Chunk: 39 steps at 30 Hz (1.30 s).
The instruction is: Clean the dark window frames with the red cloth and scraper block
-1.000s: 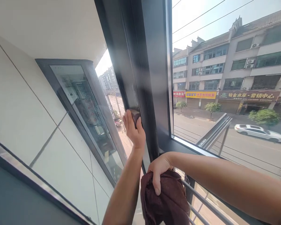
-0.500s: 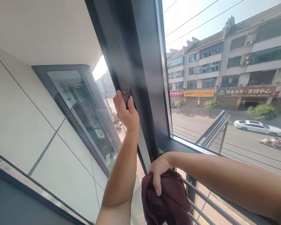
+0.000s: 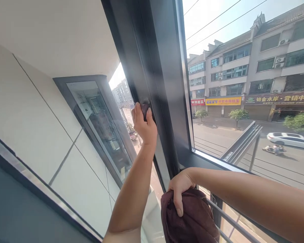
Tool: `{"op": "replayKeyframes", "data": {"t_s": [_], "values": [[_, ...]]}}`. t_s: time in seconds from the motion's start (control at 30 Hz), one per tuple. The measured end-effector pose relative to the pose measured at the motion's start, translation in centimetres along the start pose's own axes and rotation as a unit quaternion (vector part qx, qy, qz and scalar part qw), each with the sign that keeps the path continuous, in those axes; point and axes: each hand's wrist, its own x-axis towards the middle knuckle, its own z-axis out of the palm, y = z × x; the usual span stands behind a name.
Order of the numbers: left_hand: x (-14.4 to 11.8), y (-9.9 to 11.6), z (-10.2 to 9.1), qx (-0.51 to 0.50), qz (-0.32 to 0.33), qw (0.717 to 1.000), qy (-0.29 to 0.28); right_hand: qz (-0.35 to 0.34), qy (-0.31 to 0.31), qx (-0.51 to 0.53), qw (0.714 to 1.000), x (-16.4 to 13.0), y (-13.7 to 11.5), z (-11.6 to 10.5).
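My left hand (image 3: 145, 125) is raised against the dark window frame (image 3: 139, 50), its fingers and thumb closed on a small dark maroon pad (image 3: 145, 109). The pad lies against the frame's upright; whether it is folded cloth I cannot tell. Lower down and to the right, my right hand (image 3: 181, 187) grips a bunched maroon cloth (image 3: 192, 216) near the bottom corner of the frame. The thumb lies over the front of the cloth, and the other fingers are mostly hidden. Folds of cloth hang below this hand.
Left of the upright is a glass pane, with a tiled wall (image 3: 73, 168) and another window (image 3: 101, 118) beyond it. Metal rails (image 3: 230, 221) run outside at lower right, below a projecting metal frame (image 3: 240, 141). A street with a white car (image 3: 290, 140) lies far below.
The view has turned slightly left, so the frame and both hands sit farther right. Both hands keep their grips with little visible movement along the frame. Outside, a motorbike has moved left.
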Motion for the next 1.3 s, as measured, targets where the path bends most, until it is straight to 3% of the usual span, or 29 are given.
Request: {"op": "replayKeyframes", "data": {"t_s": [0.07, 0.1, 0.17, 0.3, 0.37, 0.4, 0.47, 0.63, 0.7, 0.73, 0.8, 0.87, 0.97, 1.03, 1.07, 1.1, 1.17, 1.3], "values": [[0.7, 0.1, 0.5, -0.004, -0.008, 1.0, 0.009, -0.01, -0.001, 0.005, 1.0, -0.4, 0.0, 0.3], [-0.6, -0.4, 0.3, -0.005, -0.008, 1.0, 0.013, -0.017, -0.002, 0.007, 1.0, -0.6, -0.1, 0.4], [-6.0, -2.0, -1.1, -0.006, 0.007, 1.0, 0.008, -0.035, -0.01, 0.009, 0.999, -1.0, -0.1, 0.6], [-20.7, -5.8, -5.6, 0.014, 0.033, 0.996, -0.083, -0.047, -0.032, 0.002, 0.998, -1.0, -0.1, 0.5], [-24.7, -7.1, -6.6, 0.026, 0.01, 0.993, -0.115, -0.041, -0.027, -0.001, 0.999, -0.7, 0.0, 0.4], [-25.0, -7.3, -6.6, 0.027, -0.004, 0.994, -0.11, -0.039, -0.028, 0.0, 0.999, -0.5, 0.1, 0.3], [-22.1, -6.7, -5.6, 0.02, -0.031, 0.996, -0.082, -0.039, -0.036, 0.004, 0.999, 0.0, 0.1, 0.0], [-4.9, -1.1, -1.8, -0.006, -0.043, 0.999, -0.032, -0.03, -0.022, 0.006, 0.999, 0.0, 0.1, 0.0], [-0.6, 0.1, -0.7, -0.013, -0.036, 0.999, -0.036, -0.032, -0.029, 0.014, 0.999, -0.4, 0.0, 0.4], [-0.2, 0.1, -0.5, -0.012, -0.026, 0.999, -0.031, -0.037, -0.031, 0.018, 0.999, -0.6, 0.0, 0.6], [-2.8, -0.8, -0.8, -0.006, -0.006, 1.0, -0.022, -0.051, -0.028, 0.022, 0.998, -0.9, -0.1, 0.8], [-9.3, -2.5, -2.5, 0.001, 0.006, 0.999, -0.032, -0.07, -0.028, 0.023, 0.997, -1.1, -0.1, 0.8], [-20.9, -5.1, -6.2, 0.009, 0.012, 0.996, -0.092, -0.085, -0.036, 0.019, 0.996, -0.9, 0.2, 0.8], [-25.6, -6.4, -7.5, 0.029, -0.003, 0.992, -0.12, -0.075, -0.032, 0.014, 0.997, -0.6, 0.4, 0.8], [-26.3, -6.8, -7.5, 0.027, -0.009, 0.993, -0.116, -0.066, -0.031, 0.012, 0.997, -0.4, 0.4, 0.7], [-25.8, -6.9, -7.1, 0.024, -0.023, 0.992, -0.12, -0.055, -0.033, 0.01, 0.998, -0.2, 0.5, 0.5], [-21.5, -6.1, -5.6, 0.009, -0.043, 0.994, -0.099, -0.035, -0.038, 0.007, 0.999, 0.1, 0.4, 0.0], [-6.2, -1.3, -2.2, -0.012, -0.044, 0.998, -0.032, -0.009, -0.015, 0.004, 1.0, -0.1, 0.0, -0.4]]}}
